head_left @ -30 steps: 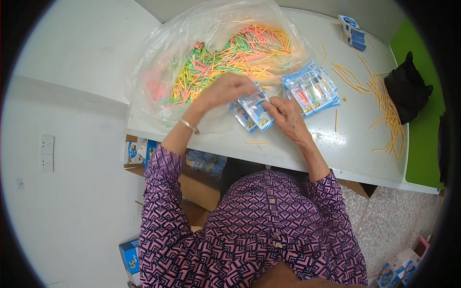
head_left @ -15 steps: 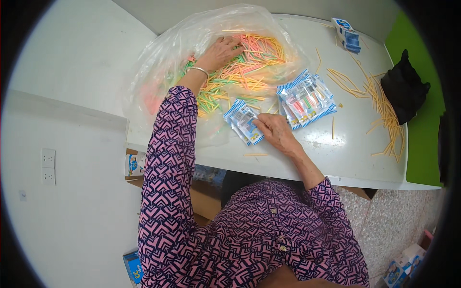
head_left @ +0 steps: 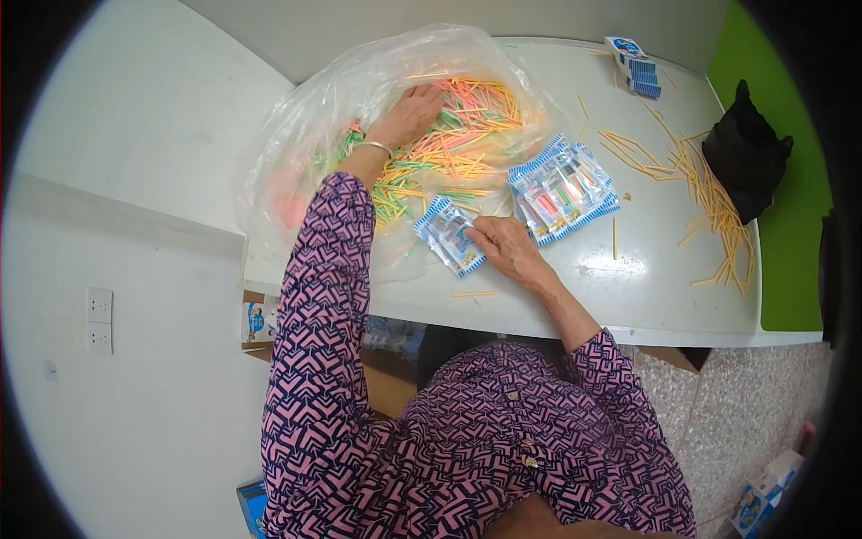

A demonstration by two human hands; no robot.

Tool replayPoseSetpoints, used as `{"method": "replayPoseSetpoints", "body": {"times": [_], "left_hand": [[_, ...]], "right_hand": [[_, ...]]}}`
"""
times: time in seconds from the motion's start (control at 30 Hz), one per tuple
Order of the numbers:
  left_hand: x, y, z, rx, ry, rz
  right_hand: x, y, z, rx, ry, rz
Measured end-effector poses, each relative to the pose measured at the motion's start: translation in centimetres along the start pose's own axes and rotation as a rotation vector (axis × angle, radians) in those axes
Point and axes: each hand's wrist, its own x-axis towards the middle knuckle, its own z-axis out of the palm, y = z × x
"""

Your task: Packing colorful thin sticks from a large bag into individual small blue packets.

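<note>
My left hand (head_left: 409, 117), a bracelet at its wrist, lies on a heap of thin pink, yellow and green sticks (head_left: 462, 144) inside a large clear plastic bag (head_left: 296, 135). Its fingers stretch over the heap, tips partly hidden among the sticks. Thumb and fingers of my right hand (head_left: 514, 250) pinch the right edge of a small blue-and-white packet (head_left: 452, 238) on the table, in front of the bag. The packet seems to overlap another beneath it. Just beyond that hand lies a stack of similar packets (head_left: 564, 193), with coloured sticks showing through clear fronts.
Loose yellow sticks (head_left: 718, 211) are strewn along the right of the white table (head_left: 575, 292), beside a black cloth or bag (head_left: 747, 153). More blue-and-white packets (head_left: 636, 67) stand stacked at the back. A green panel (head_left: 790, 260) borders the right side; a wall is at left.
The whole view has shifted slightly. My left hand has drawn its fingers in a little on the stick heap. My right hand still pinches the packet in much the same place.
</note>
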Motion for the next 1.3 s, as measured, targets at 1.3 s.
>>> {"method": "replayPoseSetpoints", "body": {"times": [1.3], "left_hand": [[1.5,15.8,-8.1,-2.06,1.064,-1.36]], "right_hand": [[9.5,-0.9,3.7,1.704,0.661,0.404]]}}
